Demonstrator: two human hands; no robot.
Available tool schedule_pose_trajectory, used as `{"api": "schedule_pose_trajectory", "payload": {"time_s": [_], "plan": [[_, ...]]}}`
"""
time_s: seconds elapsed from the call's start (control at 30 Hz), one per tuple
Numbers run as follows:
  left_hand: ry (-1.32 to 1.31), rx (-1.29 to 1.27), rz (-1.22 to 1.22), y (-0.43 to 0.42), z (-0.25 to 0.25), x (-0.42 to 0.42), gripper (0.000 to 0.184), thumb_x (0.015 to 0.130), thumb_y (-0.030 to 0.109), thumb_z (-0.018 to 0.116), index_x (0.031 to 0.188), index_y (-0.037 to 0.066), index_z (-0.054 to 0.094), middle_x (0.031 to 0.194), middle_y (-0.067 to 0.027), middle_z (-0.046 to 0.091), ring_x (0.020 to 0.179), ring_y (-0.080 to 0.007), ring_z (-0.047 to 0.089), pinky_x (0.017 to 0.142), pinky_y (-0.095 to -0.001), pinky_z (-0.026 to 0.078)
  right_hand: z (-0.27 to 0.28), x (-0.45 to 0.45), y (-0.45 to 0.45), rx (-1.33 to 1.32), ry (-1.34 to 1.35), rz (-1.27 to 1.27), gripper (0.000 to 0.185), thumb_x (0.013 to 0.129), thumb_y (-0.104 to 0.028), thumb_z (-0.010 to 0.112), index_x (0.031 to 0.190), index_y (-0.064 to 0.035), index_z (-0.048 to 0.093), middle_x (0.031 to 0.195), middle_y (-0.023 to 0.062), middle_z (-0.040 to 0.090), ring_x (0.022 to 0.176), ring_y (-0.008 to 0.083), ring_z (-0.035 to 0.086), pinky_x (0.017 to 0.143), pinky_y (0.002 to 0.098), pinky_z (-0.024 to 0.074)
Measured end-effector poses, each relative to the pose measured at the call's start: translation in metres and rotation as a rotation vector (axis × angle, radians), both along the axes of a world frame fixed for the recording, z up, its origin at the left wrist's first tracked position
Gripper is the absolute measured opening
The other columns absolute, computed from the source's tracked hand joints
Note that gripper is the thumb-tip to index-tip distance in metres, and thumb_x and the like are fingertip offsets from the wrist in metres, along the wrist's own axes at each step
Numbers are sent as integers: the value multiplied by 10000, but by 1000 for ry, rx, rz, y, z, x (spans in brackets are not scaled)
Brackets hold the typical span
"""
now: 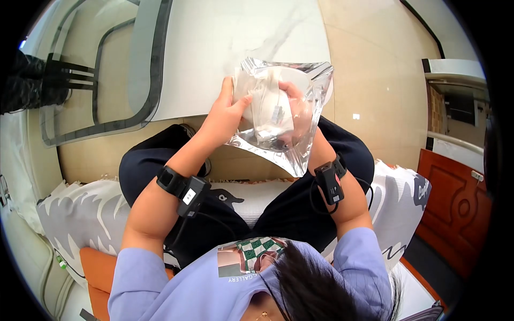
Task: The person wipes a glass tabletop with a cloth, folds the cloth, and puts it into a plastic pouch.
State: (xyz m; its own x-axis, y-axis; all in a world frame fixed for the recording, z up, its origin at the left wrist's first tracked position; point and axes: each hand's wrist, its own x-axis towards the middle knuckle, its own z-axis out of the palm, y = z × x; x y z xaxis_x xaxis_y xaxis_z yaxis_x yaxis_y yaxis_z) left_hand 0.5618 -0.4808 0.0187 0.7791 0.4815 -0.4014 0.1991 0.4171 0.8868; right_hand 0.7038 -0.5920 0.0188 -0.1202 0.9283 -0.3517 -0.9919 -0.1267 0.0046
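Note:
A clear plastic bag with silvery, shiny edges [305, 144] is spread between my hands above the front edge of the white table. Inside or behind its film shows a white, crinkled packet [272, 113] with a small grey mark. My left hand [227, 109] holds the left side of the packet, thumb across its front and fingers partly behind it. My right hand [296, 115] is seen through the clear film, at the packet's right side, with its fingers curled round it.
The white marbled table [214, 48] extends ahead of me. A dark-framed glass panel [120, 64] is at the left. Below are my knees and a grey-and-white patterned seat cover [96, 214]. A reddish wooden cabinet [455, 208] stands at the right.

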Motion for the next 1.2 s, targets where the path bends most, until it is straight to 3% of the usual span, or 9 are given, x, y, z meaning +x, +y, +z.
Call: {"api": "schedule_pose_trajectory", "payload": {"time_s": [0.13, 0.23, 0.5, 0.6, 0.73, 0.8, 0.87, 0.97, 1.2], "plan": [[-24, 383, -57, 9, -13, 3, 388, 902, 198, 548, 1225, 31, 409, 1075, -130, 569, 907, -168, 589, 776, -280, 484, 5, -13, -12, -82, 39, -13, 436, 921, -327, 380, 1223, -43, 514, 1106, 117, 628, 953, 266, 635, 878, 403, 497], [-17, -194, -127, 20, 21, 2, 316, 893, 226, 602, 1133, 49, 498, 1055, -68, 586, 940, -112, 574, 816, -248, 460, 21, -21, -17, -94, 74, 18, 453, 914, -324, 390, 1227, -18, 507, 1106, 151, 622, 944, 290, 636, 868, 420, 502], [-65, -68, -137, 22, 36, 10, 204, 866, 198, 645, 978, 51, 559, 921, -34, 610, 849, -86, 580, 756, -242, 465, 33, -35, -22, -65, 145, 28, 516, 918, -354, 357, 1267, 17, 444, 1170, 200, 578, 1010, 318, 619, 893, 434, 501], [-138, 71, -175, 28, 38, 11, 191, 865, 195, 646, 952, 53, 551, 904, -25, 595, 843, -76, 555, 745, -231, 451, 13, -52, -31, -189, -534, -73, 461, 944, -303, 366, 1263, 23, 438, 1175, 191, 570, 1023, 281, 616, 887, 402, 514], [-167, 173, -229, 33, 50, 6, 176, 870, 188, 644, 914, 57, 535, 877, 3, 566, 825, -55, 513, 721, -208, 421, 18, -56, -30, -70, -494, -20, 397, 962, -235, 345, 1243, 25, 450, 1170, 178, 573, 1018, 261, 618, 872, 388, 523], [-201, 202, -249, 39, 47, 3, 182, 870, 185, 641, 929, 58, 527, 902, -18, 586, 839, -77, 548, 744, -227, 446, 13, -59, -26, -13, 5, 43, 402, 958, -238, 351, 1245, 26, 447, 1173, 177, 575, 1000, 258, 626, 855, 384, 530], [-235, 231, -268, 43, 45, 2, 188, 870, 183, 638, 944, 58, 519, 927, -40, 607, 854, -99, 583, 768, -246, 471, 41, -67, -18, -324, -444, 171, 437, 951, -234, 338, 1288, 35, 411, 1218, 211, 544, 1077, 295, 587, 927, 417, 484], [-169, 55, -227, 56, 54, -2, 210, 905, 204, 578, 1016, 68, 461, 1115, -163, 629, 944, -259, 659, 759, -384, 559, 37, -72, -14, -108, 362, 123, 524, 936, -227, 296, 1375, 57, 279, 1358, 282, 385, 1216, 465, 423, 1044, 556, 317], [-168, 25, -67, 64, 54, -8, 410, 889, 273, 588, 1241, 117, 448, 1169, -188, 589, 1000, -284, 636, 765, -383, 558, 30, -53, -11, -159, 121, 191, 541, 923, -246, 322, 1365, 62, 282, 1348, 299, 377, 1167, 475, 463, 994, 603, 363]]}}
